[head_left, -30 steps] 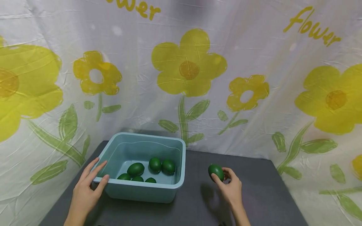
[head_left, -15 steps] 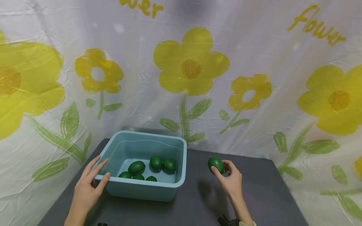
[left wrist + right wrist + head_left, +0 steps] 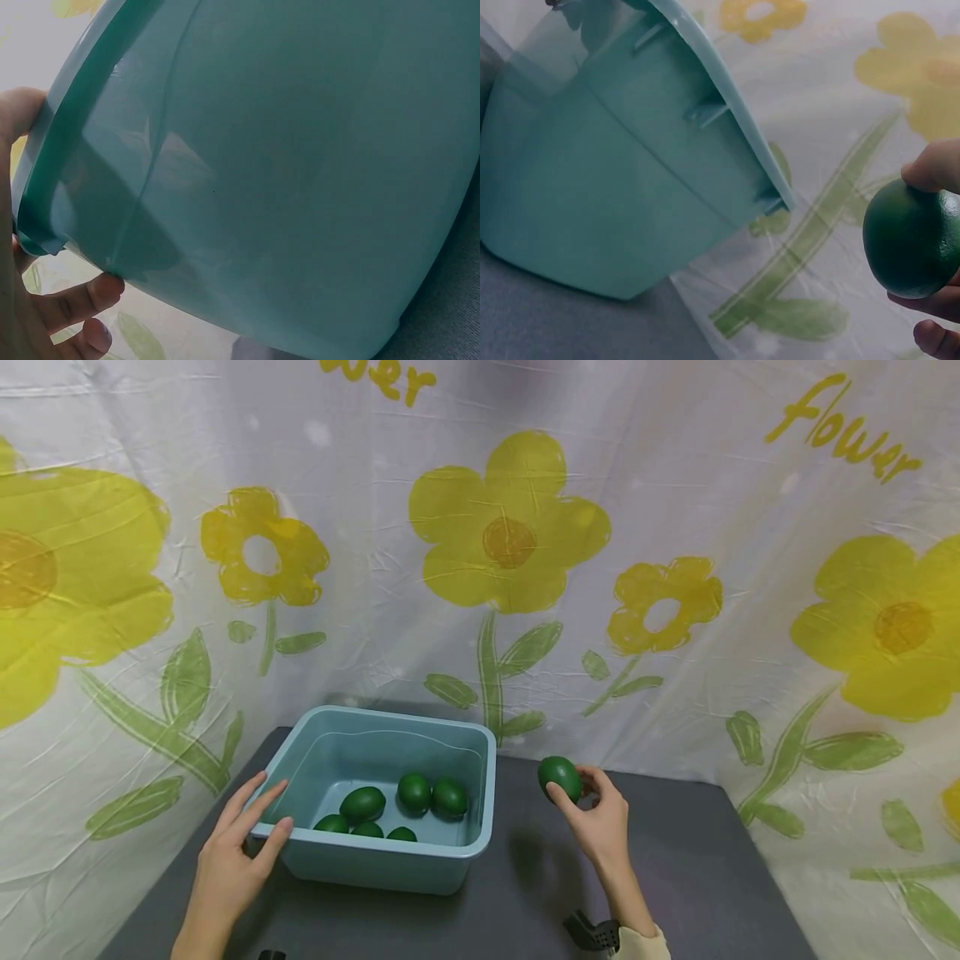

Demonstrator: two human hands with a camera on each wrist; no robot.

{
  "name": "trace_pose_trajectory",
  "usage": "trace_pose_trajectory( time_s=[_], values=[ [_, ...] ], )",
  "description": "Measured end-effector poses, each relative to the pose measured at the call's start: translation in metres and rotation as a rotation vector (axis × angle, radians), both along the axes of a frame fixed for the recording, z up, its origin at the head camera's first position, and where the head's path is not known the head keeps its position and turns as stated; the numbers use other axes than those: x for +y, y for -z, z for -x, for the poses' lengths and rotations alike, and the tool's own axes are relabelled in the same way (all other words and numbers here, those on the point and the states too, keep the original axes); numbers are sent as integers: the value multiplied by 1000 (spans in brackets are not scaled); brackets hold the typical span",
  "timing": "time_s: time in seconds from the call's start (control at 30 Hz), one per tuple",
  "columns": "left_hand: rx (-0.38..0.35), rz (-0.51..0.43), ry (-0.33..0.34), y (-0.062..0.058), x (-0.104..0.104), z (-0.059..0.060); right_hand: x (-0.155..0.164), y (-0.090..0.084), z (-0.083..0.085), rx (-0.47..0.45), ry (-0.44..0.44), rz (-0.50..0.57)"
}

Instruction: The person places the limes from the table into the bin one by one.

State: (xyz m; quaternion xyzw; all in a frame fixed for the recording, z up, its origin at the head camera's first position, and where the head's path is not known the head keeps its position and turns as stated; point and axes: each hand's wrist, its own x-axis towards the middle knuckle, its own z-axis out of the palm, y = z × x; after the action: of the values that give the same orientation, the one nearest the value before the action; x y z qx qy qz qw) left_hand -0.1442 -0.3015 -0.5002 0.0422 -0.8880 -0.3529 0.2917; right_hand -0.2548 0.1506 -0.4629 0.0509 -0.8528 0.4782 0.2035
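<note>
Right hand [image 3: 600,822] raised above the dark grey bench [image 3: 697,877], fingers [image 3: 558,795] curled round a green lime [image 3: 558,777] and pinching it between thumb and fingertips — lime held clear of the bench, just beside the right wall of the blue tub [image 3: 472,852] and a little above its rim. Seen from the right wrist as well: lime [image 3: 911,240] gripped at top and bottom by fingers [image 3: 934,166], tub [image 3: 615,187] off to the left, well apart from the fruit. Left hand [image 3: 232,852] resting against the tub's near left corner, fingers [image 3: 258,802] straight and relaxed, thumb laid along the rim and the rest spread on the outer wall; nothing enclosed in the grip. Close up in the left wrist view, tub wall [image 3: 300,187] filling most of the picture, with the thumb at the rim and fingers [image 3: 82,300] touching under the corner. Inside the tub — six more limes [image 3: 362,803] lying loose on the bottom, grouped toward the near side, some touching. Behind the bench, a white curtain [image 3: 675,485] printed with yellow flowers and green leaves.
</note>
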Motion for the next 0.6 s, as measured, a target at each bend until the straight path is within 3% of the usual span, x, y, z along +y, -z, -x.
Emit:
trace_pose_trajectory(
  time_s=[0.6],
  values=[
    [4, -4, 10, -1, 0, -1, -27, -13, 7, 30, -62, 5]
  ],
)
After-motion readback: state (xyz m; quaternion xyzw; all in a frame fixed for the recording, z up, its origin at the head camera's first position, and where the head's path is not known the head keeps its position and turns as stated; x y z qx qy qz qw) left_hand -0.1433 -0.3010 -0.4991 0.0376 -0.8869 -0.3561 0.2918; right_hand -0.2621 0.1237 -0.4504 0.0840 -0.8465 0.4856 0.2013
